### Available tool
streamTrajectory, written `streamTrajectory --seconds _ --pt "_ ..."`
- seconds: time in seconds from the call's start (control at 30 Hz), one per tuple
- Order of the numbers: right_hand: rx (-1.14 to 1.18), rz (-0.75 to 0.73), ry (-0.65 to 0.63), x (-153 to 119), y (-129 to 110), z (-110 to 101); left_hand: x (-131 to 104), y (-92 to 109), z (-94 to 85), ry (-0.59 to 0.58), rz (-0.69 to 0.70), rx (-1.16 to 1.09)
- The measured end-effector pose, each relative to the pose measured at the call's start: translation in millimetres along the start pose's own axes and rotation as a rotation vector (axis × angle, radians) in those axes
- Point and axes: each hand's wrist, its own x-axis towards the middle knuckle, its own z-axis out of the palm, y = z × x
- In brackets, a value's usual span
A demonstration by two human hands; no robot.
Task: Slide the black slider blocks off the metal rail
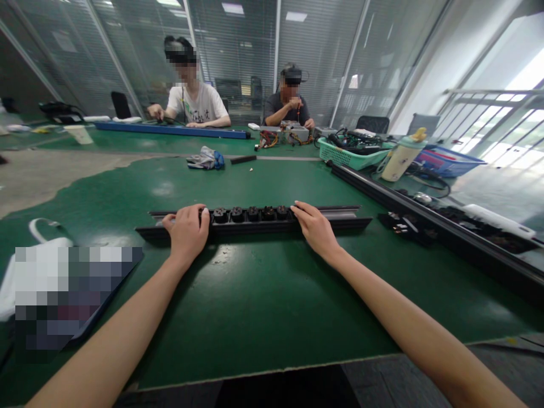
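Observation:
A black channel-shaped rail (255, 228) lies crosswise on the green table, with a row of several round black sockets (253, 213) in its middle. My left hand (187, 228) grips the rail just left of the sockets, fingers together over its top and hiding part of it. On the right, my right hand (313, 225) holds the other end of the socket row, its fingertips on the rail's upper edge and the fingers closed round it. Bare grey channel shows beyond both hands.
Long black rails (425, 221) lie at the right, near a green basket (355, 156) and a bottle (402, 158). Gloves (206, 158) lie ahead. A pixelated flat object (102, 289) is at left. Two people sit across, by a blue bar (170, 130).

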Motion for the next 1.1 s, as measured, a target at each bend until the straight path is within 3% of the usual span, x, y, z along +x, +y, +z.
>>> streamTrajectory --seconds 1.1 --pt "-0.042 0.028 0.007 -2.2 4.3 -5.8 0.0 0.0 -0.5 -0.002 0.004 0.004"
